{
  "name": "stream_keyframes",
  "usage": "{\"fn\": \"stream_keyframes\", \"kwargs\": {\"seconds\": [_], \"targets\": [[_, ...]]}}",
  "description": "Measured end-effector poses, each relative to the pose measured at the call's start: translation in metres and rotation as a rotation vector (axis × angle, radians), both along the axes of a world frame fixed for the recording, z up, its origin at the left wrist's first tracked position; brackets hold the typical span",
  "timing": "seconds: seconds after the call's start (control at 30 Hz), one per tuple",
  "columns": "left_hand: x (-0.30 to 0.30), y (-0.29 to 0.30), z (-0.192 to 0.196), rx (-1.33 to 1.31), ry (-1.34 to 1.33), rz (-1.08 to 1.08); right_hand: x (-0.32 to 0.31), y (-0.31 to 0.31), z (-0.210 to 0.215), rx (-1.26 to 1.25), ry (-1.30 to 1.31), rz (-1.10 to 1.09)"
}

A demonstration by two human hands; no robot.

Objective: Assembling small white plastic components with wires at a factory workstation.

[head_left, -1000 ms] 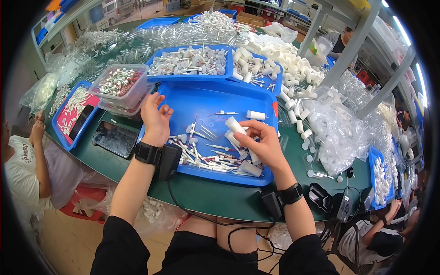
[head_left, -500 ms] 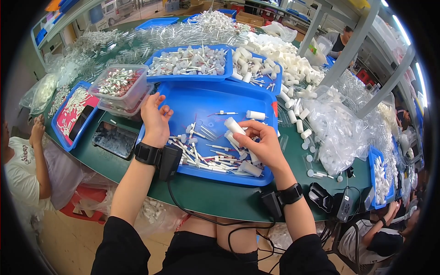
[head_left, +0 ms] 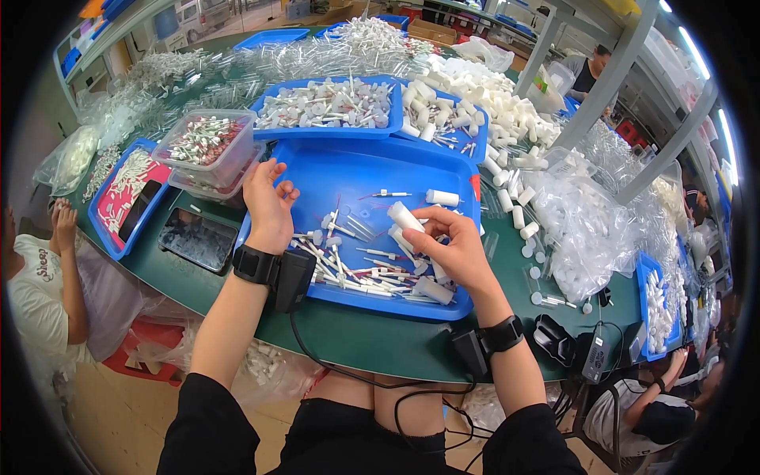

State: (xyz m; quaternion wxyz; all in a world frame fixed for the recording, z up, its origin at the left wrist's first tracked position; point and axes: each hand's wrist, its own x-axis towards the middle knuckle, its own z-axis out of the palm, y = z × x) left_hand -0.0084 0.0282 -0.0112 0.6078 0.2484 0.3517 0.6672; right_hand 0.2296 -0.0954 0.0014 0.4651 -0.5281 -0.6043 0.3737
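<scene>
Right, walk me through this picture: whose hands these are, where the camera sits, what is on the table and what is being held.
The camera sits on a person's head, looking down, so the rim bends. Both forearms rising from the lower edge are that person's own, each with a black wrist strap. The right hand grips a small white plastic tube. The left hand rests, fingers spread, on the left edge of the large blue plastic tray, touching nothing small. In the tray lie loose thin white sticks with red tips. Beside it stands a clear plastic tub of similar parts, on a green table.
</scene>
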Motion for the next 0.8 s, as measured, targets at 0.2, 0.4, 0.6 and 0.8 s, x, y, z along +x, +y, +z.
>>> {"fn": "stream_keyframes", "kwargs": {"seconds": [0.2,0.4,0.6,0.8], "targets": [[0.0033,-0.0028,0.0033,-0.015,-0.028,-0.021,-0.0004,-0.0001,-0.0014,0.022,-0.002,-0.015],[0.0043,-0.0047,0.0070,-0.024,-0.034,-0.058,-0.0001,-0.0003,-0.0004,0.021,-0.019,-0.019],[0.0046,-0.0037,0.0061,-0.030,-0.066,-0.068,0.0004,-0.0007,0.0007,-0.013,-0.018,-0.007],[0.0040,-0.0039,0.0072,-0.011,-0.065,-0.051,0.0004,-0.0005,0.0002,-0.003,-0.016,-0.001]]}}
